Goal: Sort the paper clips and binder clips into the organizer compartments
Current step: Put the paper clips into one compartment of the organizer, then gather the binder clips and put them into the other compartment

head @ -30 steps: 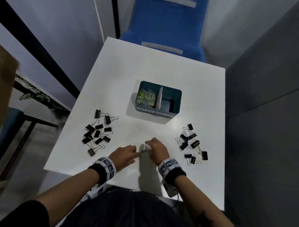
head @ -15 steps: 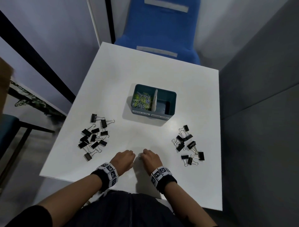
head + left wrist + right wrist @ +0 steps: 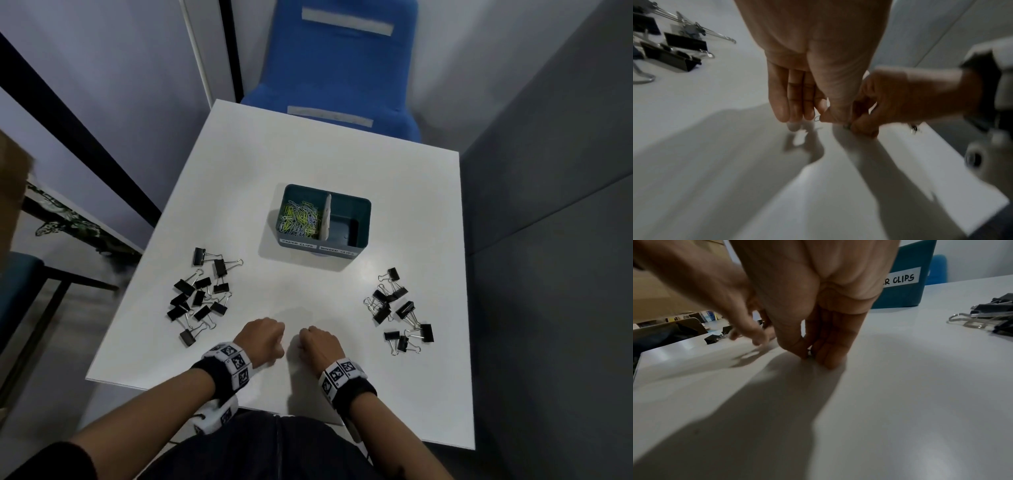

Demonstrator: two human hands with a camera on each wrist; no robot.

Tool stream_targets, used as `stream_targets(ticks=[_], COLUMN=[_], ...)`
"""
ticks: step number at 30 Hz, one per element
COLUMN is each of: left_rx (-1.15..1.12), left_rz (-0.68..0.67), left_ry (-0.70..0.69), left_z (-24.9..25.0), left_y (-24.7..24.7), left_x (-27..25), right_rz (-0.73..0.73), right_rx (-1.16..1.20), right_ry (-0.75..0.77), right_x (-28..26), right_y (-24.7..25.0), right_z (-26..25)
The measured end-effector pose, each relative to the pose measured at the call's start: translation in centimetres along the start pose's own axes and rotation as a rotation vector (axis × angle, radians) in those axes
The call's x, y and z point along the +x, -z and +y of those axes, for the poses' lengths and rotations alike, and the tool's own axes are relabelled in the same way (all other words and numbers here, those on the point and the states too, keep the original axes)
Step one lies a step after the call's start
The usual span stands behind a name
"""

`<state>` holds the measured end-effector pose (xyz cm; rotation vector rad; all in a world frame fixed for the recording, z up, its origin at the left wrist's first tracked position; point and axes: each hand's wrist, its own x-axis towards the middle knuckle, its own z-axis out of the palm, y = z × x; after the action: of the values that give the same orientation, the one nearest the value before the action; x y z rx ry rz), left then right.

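White table [image 3: 308,164], blue chair [image 3: 342,68] behind, grey walls, teal organizer [image 3: 359,212], both hands' fingers pinching paper clips.

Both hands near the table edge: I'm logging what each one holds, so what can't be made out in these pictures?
- Head view: whatever the left hand and right hand hold is hidden under the knuckles.
- Left wrist view: only a bit of wire shows past the thumb; blur leaves it unidentified.
- Right wrist view: a dark speck between the fingers is too small to name.
- Organizer: its label is partly covered by the palm.
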<state>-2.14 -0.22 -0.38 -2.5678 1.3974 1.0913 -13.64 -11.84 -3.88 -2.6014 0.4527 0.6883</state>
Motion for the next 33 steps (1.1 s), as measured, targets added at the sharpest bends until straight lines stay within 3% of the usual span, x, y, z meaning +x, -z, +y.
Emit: stream_targets(ticks=[5,10,14,18,22,25,29,33], left_rx=[-0.378,-0.433,-0.449,-0.345,-0.286,-0.307,-0.356,-0.230], left_rz=[0.272,0.559,0.716,0.714,0.581,0.503,0.552,0.628], left_ry=[0.001,-0.045,-0.005,0.092,0.260,0.332,0.371,0.344], left_z=[0.8,1.8,1.3,-0.6,-3.8,-6.2,-8.8,-11.8], left_y=[7.7,15.3,17.8,15.5,10.8,7.2,5.0,5.5], left_x=[1.5,5.1,6.7,5.7,3.6,2.2,0.8,0.7], right_rz=[0.167,0.114,0.119,0.330,0.630,0.748,0.810,0.852], right_rx=[0.183,0.254,0.264,0.295,0.411,0.502,0.470,0.355], right_ry=[-0.034,-0.131,-0.150,-0.121,-0.071,-0.053,-0.094,-0.215], right_x=[-1.3,-1.0,-0.2,1.6,4.4,5.9,4.8,2.1], right_y=[-0.8,0.5,2.6,9.0,16.9,20.0,18.9,13.3], right_z=[1.7,2.5,2.5,1.8,0.7,0.5,2.3,8.3])
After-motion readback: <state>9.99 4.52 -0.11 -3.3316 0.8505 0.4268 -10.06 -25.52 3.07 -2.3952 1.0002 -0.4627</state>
